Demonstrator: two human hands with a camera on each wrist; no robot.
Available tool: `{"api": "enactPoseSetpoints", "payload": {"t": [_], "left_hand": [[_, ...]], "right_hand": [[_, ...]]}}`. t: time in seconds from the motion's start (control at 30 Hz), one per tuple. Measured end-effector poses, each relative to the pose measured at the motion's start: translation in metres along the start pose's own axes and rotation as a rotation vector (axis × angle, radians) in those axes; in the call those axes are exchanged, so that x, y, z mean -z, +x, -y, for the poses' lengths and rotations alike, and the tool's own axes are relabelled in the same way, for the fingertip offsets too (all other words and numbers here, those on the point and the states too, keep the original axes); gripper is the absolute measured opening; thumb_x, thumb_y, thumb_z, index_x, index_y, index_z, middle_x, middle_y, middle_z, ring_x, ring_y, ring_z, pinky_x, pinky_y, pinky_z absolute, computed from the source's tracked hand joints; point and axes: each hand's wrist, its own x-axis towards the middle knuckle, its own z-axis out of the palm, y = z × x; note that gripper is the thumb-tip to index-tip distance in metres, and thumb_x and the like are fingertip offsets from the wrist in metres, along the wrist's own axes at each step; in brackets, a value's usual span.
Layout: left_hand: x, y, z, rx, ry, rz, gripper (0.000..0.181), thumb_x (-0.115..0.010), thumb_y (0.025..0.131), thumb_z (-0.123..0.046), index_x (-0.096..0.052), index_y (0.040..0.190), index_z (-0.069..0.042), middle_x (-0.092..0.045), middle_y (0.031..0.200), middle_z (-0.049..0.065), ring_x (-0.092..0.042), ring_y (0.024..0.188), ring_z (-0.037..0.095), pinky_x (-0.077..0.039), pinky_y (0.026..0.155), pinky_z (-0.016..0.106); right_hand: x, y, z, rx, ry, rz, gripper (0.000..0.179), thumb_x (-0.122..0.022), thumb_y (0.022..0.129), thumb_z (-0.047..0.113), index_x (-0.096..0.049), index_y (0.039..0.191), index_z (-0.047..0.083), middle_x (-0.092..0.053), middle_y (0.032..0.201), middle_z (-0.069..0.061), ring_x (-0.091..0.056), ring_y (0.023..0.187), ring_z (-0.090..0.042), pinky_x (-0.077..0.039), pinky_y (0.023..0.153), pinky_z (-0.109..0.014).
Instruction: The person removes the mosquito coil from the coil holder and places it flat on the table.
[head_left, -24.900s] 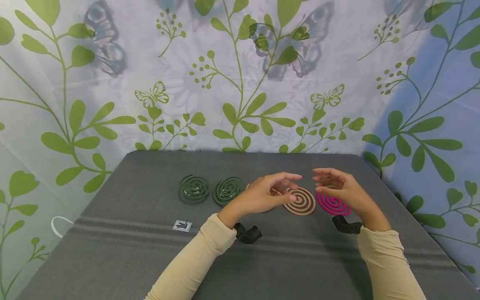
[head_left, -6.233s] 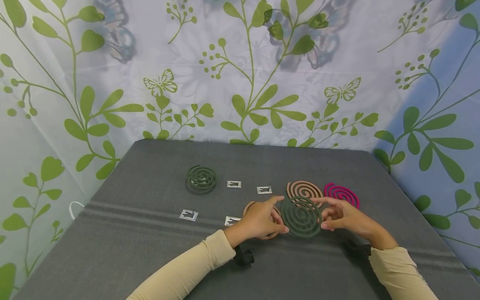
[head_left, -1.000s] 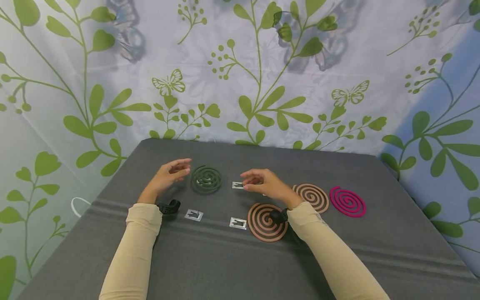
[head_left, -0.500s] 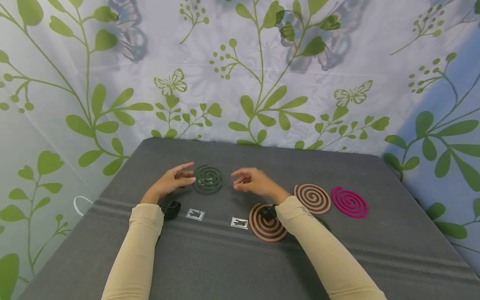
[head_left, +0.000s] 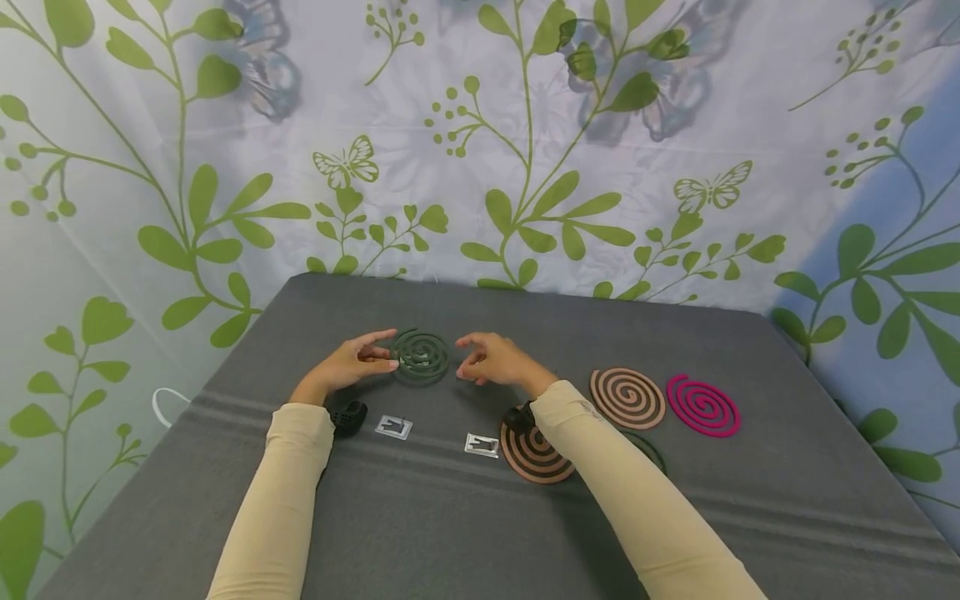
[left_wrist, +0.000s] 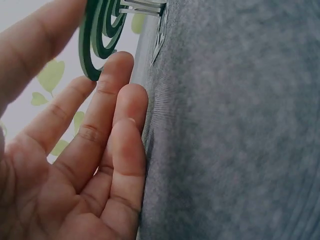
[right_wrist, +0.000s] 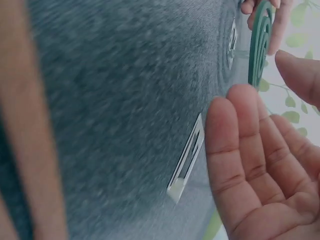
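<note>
A green mosquito coil [head_left: 422, 353] sits raised on a metal stand [left_wrist: 145, 7] above the grey tabletop. My left hand [head_left: 348, 364] is at the coil's left edge, thumb and fingers extended; in the left wrist view its fingertips come up to the coil's rim, though firm contact cannot be told. From the other side my right hand [head_left: 497, 362] faces the coil with loosely bent fingers, a small gap between. The right wrist view shows that hand's palm holding nothing, with a flat metal stand [right_wrist: 186, 159] on the cloth beside it.
Two metal stands [head_left: 393, 427] lie nearer me. To the right are tan coils [head_left: 628, 398], one partly behind my right wrist, and a pink coil [head_left: 703, 406]. Another green coil [head_left: 647, 450] shows from behind my right sleeve. A patterned curtain [head_left: 480, 167] hangs behind the table.
Both hands have closed in on the green coil, left moving right and right moving left. Some seconds ago both held another green coil, which now lies on the right near the tan coils.
</note>
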Motion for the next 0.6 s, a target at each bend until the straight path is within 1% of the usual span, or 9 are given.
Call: {"api": "enactPoseSetpoints", "payload": {"t": [0.1,0.2,0.27,0.37,0.47,0.6], "left_hand": [[0.0,0.001,0.0,-0.004,0.007,0.0,0.072,-0.069,0.108,-0.014,-0.033,0.169,0.0,-0.058,0.147,0.033,-0.055,0.139,0.048,-0.04,0.118,0.064],[0.0,0.0,-0.001,0.0,0.008,-0.003,0.071,-0.069,0.108,-0.011,-0.033,0.168,0.002,-0.059,0.146,0.032,-0.056,0.137,0.048,-0.041,0.117,0.064],[0.001,0.0,-0.002,0.005,0.015,-0.003,0.072,-0.069,0.108,-0.011,-0.032,0.168,0.002,-0.059,0.147,0.032,-0.056,0.137,0.048,-0.042,0.116,0.063],[0.001,0.001,-0.002,0.018,0.019,-0.007,0.072,-0.069,0.108,-0.011,-0.033,0.168,0.002,-0.058,0.148,0.033,-0.055,0.138,0.049,-0.042,0.117,0.063],[0.001,0.002,-0.001,0.026,0.022,-0.006,0.072,-0.07,0.108,-0.011,-0.033,0.168,0.002,-0.058,0.148,0.032,-0.055,0.138,0.048,-0.042,0.117,0.062],[0.001,0.002,0.0,0.04,0.022,-0.011,0.071,-0.07,0.107,-0.01,-0.034,0.167,0.002,-0.058,0.147,0.032,-0.055,0.138,0.048,-0.042,0.117,0.061]], "right_hand": [[-0.003,0.006,0.004,-0.032,0.037,0.008,0.065,-0.075,0.105,0.012,-0.046,0.162,0.001,-0.078,0.116,-0.014,-0.076,0.094,-0.025,-0.063,0.084,-0.037],[-0.008,0.012,0.008,-0.076,0.082,0.009,0.071,-0.075,0.104,0.013,-0.041,0.165,0.002,-0.077,0.119,-0.016,-0.075,0.092,-0.024,-0.063,0.082,-0.034],[-0.011,0.014,0.013,-0.114,0.145,0.009,0.073,-0.074,0.105,0.012,-0.036,0.167,0.002,-0.075,0.122,-0.018,-0.073,0.089,-0.02,-0.063,0.081,-0.033],[-0.013,0.017,0.017,-0.161,0.276,0.012,0.074,-0.07,0.107,0.009,-0.03,0.17,0.003,-0.071,0.128,-0.023,-0.069,0.083,-0.017,-0.063,0.08,-0.033],[-0.014,0.019,0.02,-0.18,0.368,0.019,0.073,-0.065,0.108,0.004,-0.027,0.17,0.003,-0.068,0.132,-0.026,-0.066,0.08,-0.016,-0.063,0.08,-0.034],[-0.015,0.021,0.021,-0.18,0.384,0.02,0.07,-0.063,0.108,0.0,-0.03,0.169,0.002,-0.069,0.13,-0.027,-0.066,0.08,-0.016,-0.063,0.08,-0.035]]}}
